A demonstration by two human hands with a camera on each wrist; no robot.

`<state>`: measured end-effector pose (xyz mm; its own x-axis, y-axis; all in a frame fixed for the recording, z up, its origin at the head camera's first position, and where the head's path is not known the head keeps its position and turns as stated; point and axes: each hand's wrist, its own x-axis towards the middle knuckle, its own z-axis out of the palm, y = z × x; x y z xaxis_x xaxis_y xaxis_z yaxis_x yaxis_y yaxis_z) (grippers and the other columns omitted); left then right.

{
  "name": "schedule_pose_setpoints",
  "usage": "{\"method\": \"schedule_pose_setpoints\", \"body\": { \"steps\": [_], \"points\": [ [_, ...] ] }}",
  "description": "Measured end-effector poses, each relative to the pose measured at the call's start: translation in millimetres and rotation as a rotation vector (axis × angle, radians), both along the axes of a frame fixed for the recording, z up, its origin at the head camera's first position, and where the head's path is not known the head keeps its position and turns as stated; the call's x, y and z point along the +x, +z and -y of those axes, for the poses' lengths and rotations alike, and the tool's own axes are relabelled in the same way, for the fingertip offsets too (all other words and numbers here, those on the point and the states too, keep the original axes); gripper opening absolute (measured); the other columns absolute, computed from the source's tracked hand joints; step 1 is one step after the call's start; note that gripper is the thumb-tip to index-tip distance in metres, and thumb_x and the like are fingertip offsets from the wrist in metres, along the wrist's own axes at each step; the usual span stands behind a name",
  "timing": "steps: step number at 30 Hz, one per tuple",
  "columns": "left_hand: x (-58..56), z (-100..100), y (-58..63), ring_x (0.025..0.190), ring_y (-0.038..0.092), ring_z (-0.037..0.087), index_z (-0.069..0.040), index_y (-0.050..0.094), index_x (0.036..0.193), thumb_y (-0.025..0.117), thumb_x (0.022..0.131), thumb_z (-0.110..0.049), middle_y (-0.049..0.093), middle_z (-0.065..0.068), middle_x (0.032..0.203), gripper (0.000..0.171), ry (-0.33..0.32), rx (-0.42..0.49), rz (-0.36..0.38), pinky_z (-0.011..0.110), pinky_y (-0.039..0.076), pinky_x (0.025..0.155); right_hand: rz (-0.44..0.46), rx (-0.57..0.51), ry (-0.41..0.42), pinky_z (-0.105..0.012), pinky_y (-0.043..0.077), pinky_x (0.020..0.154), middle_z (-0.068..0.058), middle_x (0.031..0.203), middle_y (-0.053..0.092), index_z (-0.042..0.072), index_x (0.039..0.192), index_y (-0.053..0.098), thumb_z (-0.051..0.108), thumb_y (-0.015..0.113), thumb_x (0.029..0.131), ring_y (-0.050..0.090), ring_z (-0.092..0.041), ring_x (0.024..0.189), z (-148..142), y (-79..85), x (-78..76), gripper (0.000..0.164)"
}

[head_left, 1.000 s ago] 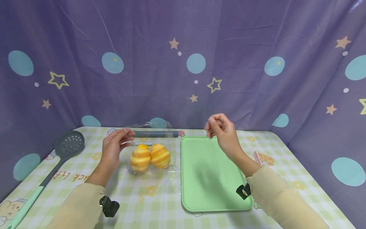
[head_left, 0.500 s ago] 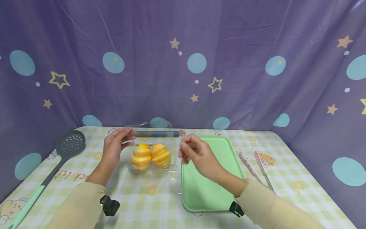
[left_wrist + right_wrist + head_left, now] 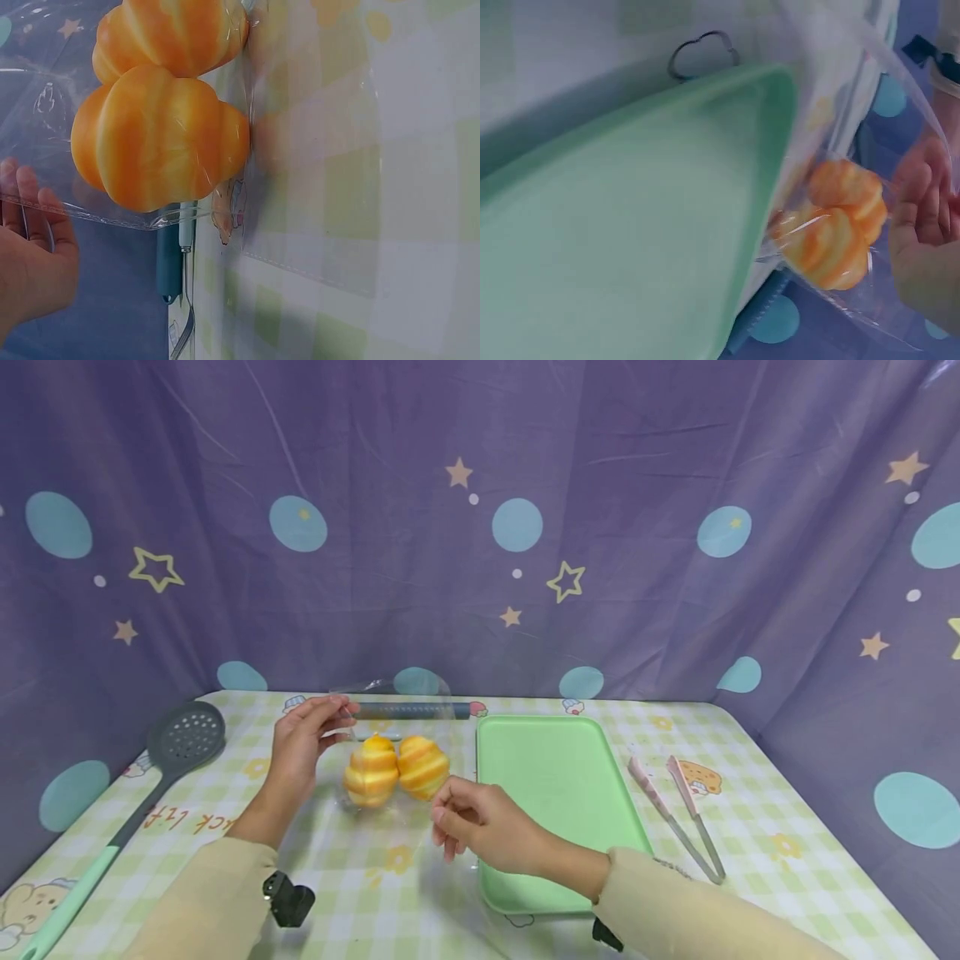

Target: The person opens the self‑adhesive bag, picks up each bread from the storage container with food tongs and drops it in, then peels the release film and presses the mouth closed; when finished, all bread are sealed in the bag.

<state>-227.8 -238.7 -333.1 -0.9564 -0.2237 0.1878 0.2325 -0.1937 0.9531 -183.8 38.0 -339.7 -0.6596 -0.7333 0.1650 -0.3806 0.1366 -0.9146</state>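
Two yellow-orange spiral bread rolls, one [image 3: 371, 772] on the left and one [image 3: 423, 768] on the right, lie side by side inside a clear plastic bag [image 3: 322, 187]. At the bag's upper left edge, my left hand [image 3: 300, 743] pinches the film between thumb and fingers. Lower down and to the right, my right hand [image 3: 487, 827] has its fingers curled, with thumb and index finger together. In the right wrist view a band of clear film runs up to these fingertips. The film's outline is hard to make out in the head view.
A light green tray [image 3: 555, 793] lies right of the bag, partly under my right forearm. Beyond it rest tongs [image 3: 705, 847] with pink tips. A slotted skimmer [image 3: 183, 739] lies at the left. Behind the bag is a dark teal bar [image 3: 408, 711], near a purple curtain [image 3: 637, 610].
My right hand has moved left and down, from above the tray's far edge to beside the right roll. The tongs have come into fuller view. My left hand keeps its place on the bag.
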Motion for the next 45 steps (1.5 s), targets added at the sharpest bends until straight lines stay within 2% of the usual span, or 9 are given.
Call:
{"method": "schedule_pose_setpoints", "body": {
  "steps": [5, 9, 13, 17, 21, 25, 31, 40, 45],
  "points": [
    [0.4, -0.2, -0.4, 0.082, 0.071, 0.009, -0.017, 0.075, 0.091, 0.059, 0.105, -0.017, 0.077, -0.008, 0.089, 0.021, -0.009, -0.006, -0.007, 0.022, 0.055, 0.076, -0.091, 0.106, 0.07, -0.025, 0.055, 0.065, -0.017, 0.088, 0.07, 0.003, 0.101, 0.065, 0.01, 0.057, 0.105, 0.069, -0.022, 0.073, 3.6, -5.8, -8.5, 0.012],
    [0.5, 0.0, -1.0, 0.083, 0.071, 0.008, -0.017, 0.075, 0.092, 0.059, 0.105, -0.018, 0.077, -0.008, 0.089, 0.021, -0.016, -0.007, -0.012, 0.023, 0.055, 0.077, -0.18, 0.144, 0.074, -0.02, 0.055, 0.067, -0.013, 0.089, 0.071, 0.005, 0.102, 0.07, 0.011, 0.061, 0.103, 0.069, -0.022, 0.076, 9.3, -4.7, -17.8, 0.011],
    [0.6, 0.5, -1.5, 0.083, 0.072, 0.008, -0.017, 0.075, 0.093, 0.058, 0.106, -0.018, 0.077, -0.008, 0.089, 0.021, -0.023, -0.006, -0.019, 0.023, 0.055, 0.077, -0.284, 0.143, 0.057, -0.019, 0.055, 0.068, -0.01, 0.089, 0.073, 0.006, 0.103, 0.074, 0.013, 0.064, 0.102, 0.065, -0.007, 0.075, 15.5, -2.5, -25.9, 0.012],
    [1.1, 0.9, -1.4, 0.083, 0.072, 0.009, -0.016, 0.074, 0.093, 0.057, 0.106, -0.016, 0.077, -0.008, 0.09, 0.021, -0.026, -0.001, -0.034, 0.023, 0.056, 0.076, -0.422, 0.175, 0.126, -0.015, 0.053, 0.069, -0.002, 0.093, 0.075, 0.008, 0.103, 0.077, 0.015, 0.067, 0.1, 0.059, 0.006, 0.075, 20.9, -3.4, -28.9, 0.012],
    [1.4, 1.8, -0.7, 0.084, 0.072, 0.009, -0.015, 0.074, 0.094, 0.058, 0.106, -0.016, 0.077, -0.007, 0.092, 0.02, -0.039, 0.004, -0.044, 0.023, 0.056, 0.076, -0.53, 0.292, 0.246, -0.012, 0.05, 0.073, 0.007, 0.093, 0.074, 0.012, 0.101, 0.079, 0.017, 0.071, 0.098, 0.056, 0.011, 0.077, 25.7, -8.2, -27.0, 0.01],
    [1.4, 2.6, 0.0, 0.087, 0.071, 0.009, -0.014, 0.074, 0.097, 0.06, 0.105, -0.018, 0.077, -0.007, 0.094, 0.017, -0.048, -0.015, -0.037, 0.022, 0.056, 0.076, -0.629, 0.422, 0.297, -0.007, 0.044, 0.072, 0.013, 0.089, 0.069, 0.018, 0.099, 0.08, 0.02, 0.074, 0.096, 0.052, 0.012, 0.077, 29.2, -13.5, -21.9, 0.008],
    [1.6, 3.5, -0.8, 0.089, 0.072, 0.011, -0.013, 0.074, 0.099, 0.061, 0.105, -0.019, 0.077, -0.007, 0.094, 0.016, -0.054, -0.012, -0.03, 0.023, 0.056, 0.077, -0.778, 0.544, 0.313, -0.003, 0.038, 0.063, 0.016, 0.087, 0.065, 0.023, 0.104, 0.081, 0.025, 0.074, 0.095, 0.047, 0.013, 0.073, 30.3, -18.6, -14.8, 0.012],
    [0.2, 3.3, -3.5, 0.086, 0.072, 0.01, -0.016, 0.076, 0.097, 0.06, 0.105, -0.018, 0.077, -0.007, 0.092, 0.018, -0.058, -0.005, -0.035, 0.023, 0.056, 0.077, -1.175, 0.719, 0.31, -0.01, 0.035, 0.055, 0.013, 0.091, 0.06, 0.028, 0.128, 0.072, 0.04, 0.068, 0.098, 0.049, 0.002, 0.074, 25.4, -22.5, -2.5, 0.033],
    [0.4, 3.1, -3.5, 0.087, 0.071, 0.01, -0.018, 0.076, 0.097, 0.061, 0.105, -0.02, 0.077, -0.008, 0.092, 0.017, -0.056, -0.014, -0.025, 0.023, 0.055, 0.079, -1.239, 0.737, 0.309, -0.012, 0.037, 0.058, 0.012, 0.093, 0.057, 0.023, 0.129, 0.069, 0.045, 0.061, 0.102, 0.047, 0.001, 0.074, 24.2, -22.9, 1.2, 0.036]
  ]
}}
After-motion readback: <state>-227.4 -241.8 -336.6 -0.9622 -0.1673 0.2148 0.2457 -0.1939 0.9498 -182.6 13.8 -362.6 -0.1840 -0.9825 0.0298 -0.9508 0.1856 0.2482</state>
